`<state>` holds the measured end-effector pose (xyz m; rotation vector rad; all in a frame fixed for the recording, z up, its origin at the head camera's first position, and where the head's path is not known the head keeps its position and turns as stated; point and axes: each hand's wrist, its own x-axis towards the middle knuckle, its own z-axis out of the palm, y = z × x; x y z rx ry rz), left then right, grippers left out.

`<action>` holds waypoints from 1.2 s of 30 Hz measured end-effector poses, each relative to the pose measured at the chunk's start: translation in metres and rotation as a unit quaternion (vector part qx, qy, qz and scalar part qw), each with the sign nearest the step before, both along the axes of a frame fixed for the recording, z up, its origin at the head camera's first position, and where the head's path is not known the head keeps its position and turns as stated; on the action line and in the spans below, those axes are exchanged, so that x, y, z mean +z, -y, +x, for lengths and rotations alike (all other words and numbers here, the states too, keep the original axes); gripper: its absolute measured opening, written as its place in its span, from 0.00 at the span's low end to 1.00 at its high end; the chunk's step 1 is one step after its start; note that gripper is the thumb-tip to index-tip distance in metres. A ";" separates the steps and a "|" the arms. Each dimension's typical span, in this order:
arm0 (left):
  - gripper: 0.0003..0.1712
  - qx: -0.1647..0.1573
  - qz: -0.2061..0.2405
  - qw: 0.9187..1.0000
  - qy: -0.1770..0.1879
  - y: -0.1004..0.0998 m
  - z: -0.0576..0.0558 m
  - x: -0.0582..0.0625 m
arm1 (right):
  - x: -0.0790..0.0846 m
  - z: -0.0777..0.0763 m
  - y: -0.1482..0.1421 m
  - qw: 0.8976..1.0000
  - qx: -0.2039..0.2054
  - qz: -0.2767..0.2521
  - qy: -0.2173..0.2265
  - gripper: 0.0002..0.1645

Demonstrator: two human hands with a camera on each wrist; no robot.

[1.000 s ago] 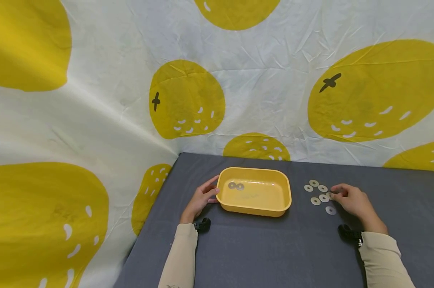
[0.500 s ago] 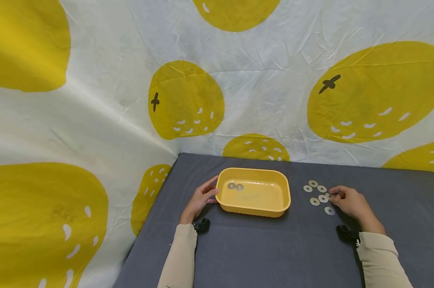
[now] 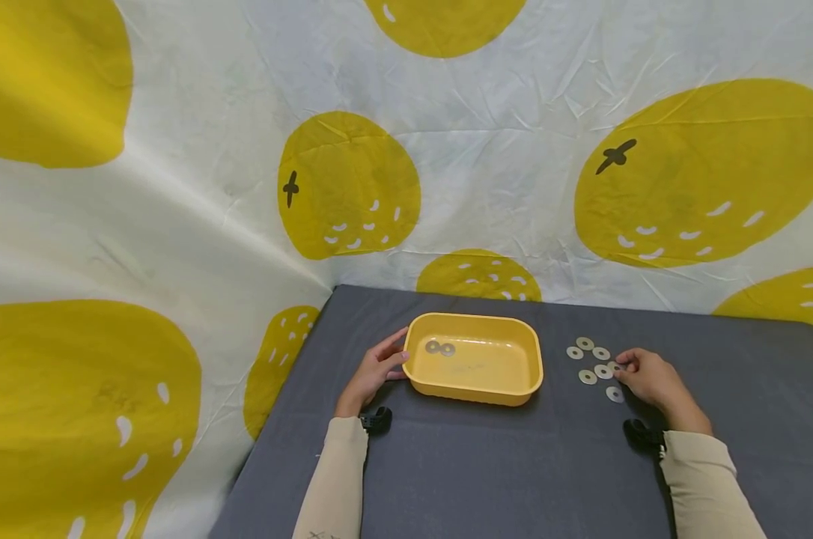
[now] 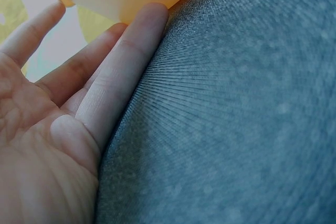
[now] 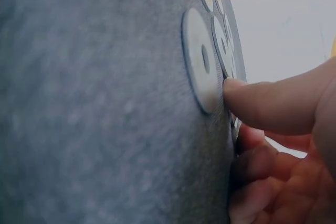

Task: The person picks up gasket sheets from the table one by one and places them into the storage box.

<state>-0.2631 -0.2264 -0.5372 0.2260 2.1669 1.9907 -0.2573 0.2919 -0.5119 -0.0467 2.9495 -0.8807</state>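
On the grey cloth stands a yellow tray (image 3: 474,382) with two flat metal washers (image 3: 440,348) near its left end. My left hand (image 3: 374,374) rests against that end, thumb at the rim. In the left wrist view its fingers (image 4: 118,74) are nearly straight, tips touching the outer wall. To the right my right hand (image 3: 654,380) has thumb and forefinger at either edge of a washer (image 3: 614,367) in a loose group. The right wrist view shows the thumb (image 5: 273,103) down at the cloth; the pinched washer is largely hidden there. Another washer (image 5: 198,61) lies in front.
Several more washers (image 3: 585,343) lie flat on the cloth between tray and right hand, some close together or touching. A white curtain (image 3: 494,195) with yellow fruit shapes hangs behind and left of the table (image 3: 501,464). A dark strap device (image 3: 642,434) sits on the right wrist.
My right hand has shifted very slightly left, its fingertips staying at the same washer. The left hand and tray hold their place, and the washers in the tray are unchanged.
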 end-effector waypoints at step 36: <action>0.34 -0.003 0.009 1.000 -0.001 0.000 0.000 -0.002 | -0.002 0.001 0.005 1.000 0.002 0.000 -0.017 0.16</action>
